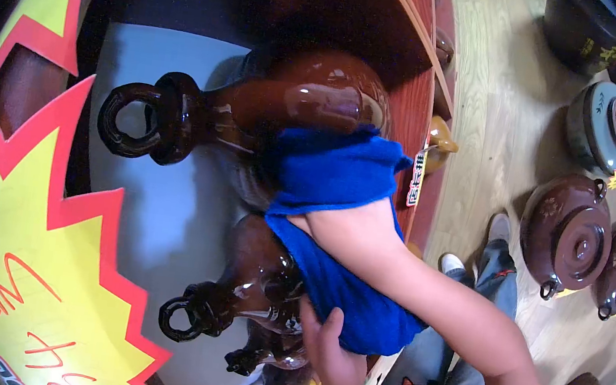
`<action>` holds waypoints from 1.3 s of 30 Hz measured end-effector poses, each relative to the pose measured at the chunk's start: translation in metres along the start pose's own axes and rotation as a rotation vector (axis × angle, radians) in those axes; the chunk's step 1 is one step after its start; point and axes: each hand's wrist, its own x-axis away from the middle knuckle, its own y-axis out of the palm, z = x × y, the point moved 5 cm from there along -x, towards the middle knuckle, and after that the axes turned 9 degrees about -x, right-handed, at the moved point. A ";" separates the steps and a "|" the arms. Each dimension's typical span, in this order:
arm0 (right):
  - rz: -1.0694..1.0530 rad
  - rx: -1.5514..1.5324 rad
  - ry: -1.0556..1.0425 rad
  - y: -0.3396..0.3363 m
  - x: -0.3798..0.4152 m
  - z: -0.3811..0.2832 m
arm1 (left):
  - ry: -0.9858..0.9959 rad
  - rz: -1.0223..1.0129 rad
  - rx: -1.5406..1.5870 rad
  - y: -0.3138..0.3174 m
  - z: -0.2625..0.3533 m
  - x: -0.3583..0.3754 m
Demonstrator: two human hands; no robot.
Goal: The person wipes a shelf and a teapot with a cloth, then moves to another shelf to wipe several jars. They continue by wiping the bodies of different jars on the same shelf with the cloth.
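- Red wood forms the shelf (pixel 406 97) at 1 o'clock. The view lies on its side, so the jars stand upright though their lids point to 9 o'clock.
- The yellow sign (pixel 27 227), edged in jagged red, fills 7 to 11 o'clock, probably set there to catch the eye.
- The big jar (pixel 312 97) is at 11 o'clock from the centre; the shelf seems to carry its weight, so it should need no grip to stay up.
- The blue cloth (pixel 342 167) lies near the centre, against the big jar's side. The right forearm (pixel 420 279) extends from 4 o'clock and runs under a fold. The cloth hides the right hand, perhaps keeping skin off the glaze; I cannot tell whether its fingers are together or apart.
- The pot (pixel 582 245) at 3 o'clock is on the floor, its lid on, perhaps to keep the set together.
- The small jar (pixel 258 283) is at 8 o'clock from the cloth, just beside the big jar, likely lined up for display.
- The left hand (pixel 334 353), at 5 o'clock, has its thumb apart from the fingers, near the small jar and the cloth's edge; contact is unclear.
- The white tag (pixel 417 177) is at 2 o'clock on the shelf's edge, presumably for easy reading.
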 end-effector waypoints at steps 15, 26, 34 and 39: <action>-0.326 -0.112 -0.341 -0.003 0.019 0.010 | -0.246 -0.155 0.085 -0.008 -0.042 0.014; -0.386 0.187 -0.472 0.056 -0.021 -0.026 | -0.096 -0.058 0.263 -0.008 -0.009 0.000; -0.355 -0.066 -0.380 -0.013 0.011 0.014 | -0.243 -0.128 0.231 -0.003 -0.034 0.015; -0.393 0.050 -0.183 -0.029 0.044 0.045 | -0.279 -0.214 0.125 0.002 -0.051 0.028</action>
